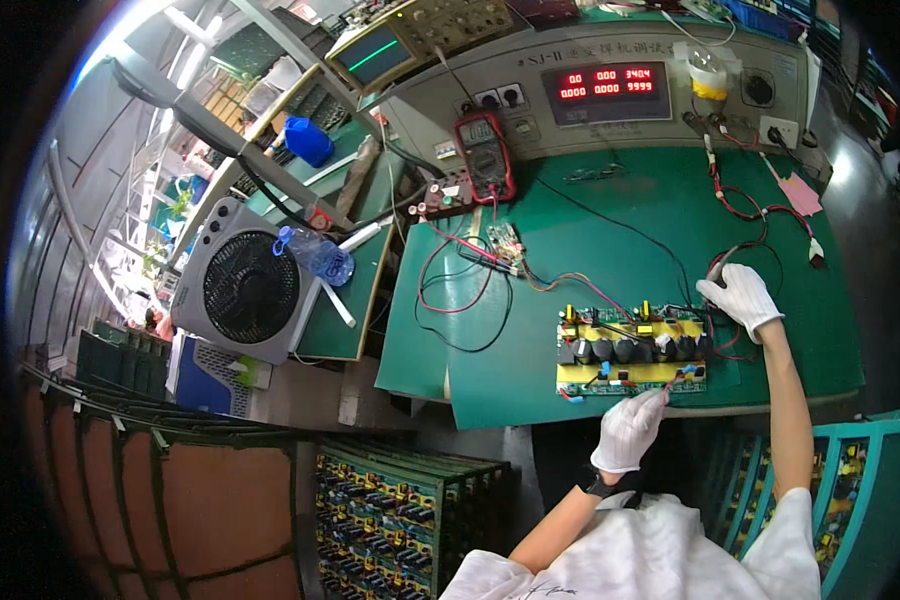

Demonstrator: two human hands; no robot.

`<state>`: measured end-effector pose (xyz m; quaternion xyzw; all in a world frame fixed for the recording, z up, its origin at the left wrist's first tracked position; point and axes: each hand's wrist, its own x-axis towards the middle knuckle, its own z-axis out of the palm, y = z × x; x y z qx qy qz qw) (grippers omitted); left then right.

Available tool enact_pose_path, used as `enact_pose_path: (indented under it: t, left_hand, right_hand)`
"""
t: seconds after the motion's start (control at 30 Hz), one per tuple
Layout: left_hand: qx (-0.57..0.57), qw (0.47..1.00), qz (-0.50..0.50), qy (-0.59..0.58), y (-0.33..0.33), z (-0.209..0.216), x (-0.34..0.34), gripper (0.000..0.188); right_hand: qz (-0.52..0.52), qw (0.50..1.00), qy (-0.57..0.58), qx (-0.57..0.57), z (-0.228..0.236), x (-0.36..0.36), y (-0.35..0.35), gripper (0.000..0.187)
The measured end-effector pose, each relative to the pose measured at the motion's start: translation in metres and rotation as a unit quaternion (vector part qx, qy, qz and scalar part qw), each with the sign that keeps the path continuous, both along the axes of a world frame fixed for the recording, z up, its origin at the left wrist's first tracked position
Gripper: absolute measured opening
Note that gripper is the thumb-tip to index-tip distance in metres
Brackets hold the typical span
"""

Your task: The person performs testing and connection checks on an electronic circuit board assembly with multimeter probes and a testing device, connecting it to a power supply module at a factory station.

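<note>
A circuit board [630, 378] with yellow parts and a row of black cylinders lies near the front edge of the green bench. My left hand [630, 432], in a white glove, is closed at the board's front edge; a thin reddish piece shows at its fingertips, too small to name. Right of the board, my right hand [745, 298], also gloved, is closed around a dark cable [720, 262] that runs back from it. Red and black leads [735, 355] pass under that hand to the board's right side. A red-framed multimeter [488, 165] stands behind, against the console.
A grey console [530, 75] with red digits spans the back, an oscilloscope [375, 55] on its left. A small board [505, 245] with loose wires lies on the bench [590, 230]. At left are a fan [250, 285] and water bottle [320, 257]. Racks of boards [380, 520] stand below.
</note>
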<state>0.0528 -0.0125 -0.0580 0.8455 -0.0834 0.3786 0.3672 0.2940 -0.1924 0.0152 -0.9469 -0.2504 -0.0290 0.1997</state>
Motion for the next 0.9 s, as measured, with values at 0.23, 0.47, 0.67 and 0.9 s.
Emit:
enact_pose_path:
  t: [0.23,0.47,0.67,0.9]
  left_hand:
    - [0.017,1.0,-0.007,-0.01,0.009,-0.007,0.005,0.037]
    - [0.0,1.0,-0.028,-0.003,0.004,-0.002,0.005,0.031]
    - [0.162,0.976,0.069,0.127,0.005,0.012,0.003,0.007]
    - [0.019,0.999,0.024,-0.013,0.001,-0.011,0.013,0.033]
  right_hand:
    - [0.042,0.997,-0.062,-0.021,-0.031,0.023,-0.001,0.049]
    - [0.014,0.999,-0.044,-0.023,-0.032,0.023,-0.013,0.049]
    - [-0.028,0.995,0.067,0.066,0.017,0.008,0.019,0.052]
    - [0.059,0.982,0.092,0.152,0.01,0.011,0.02,0.059]
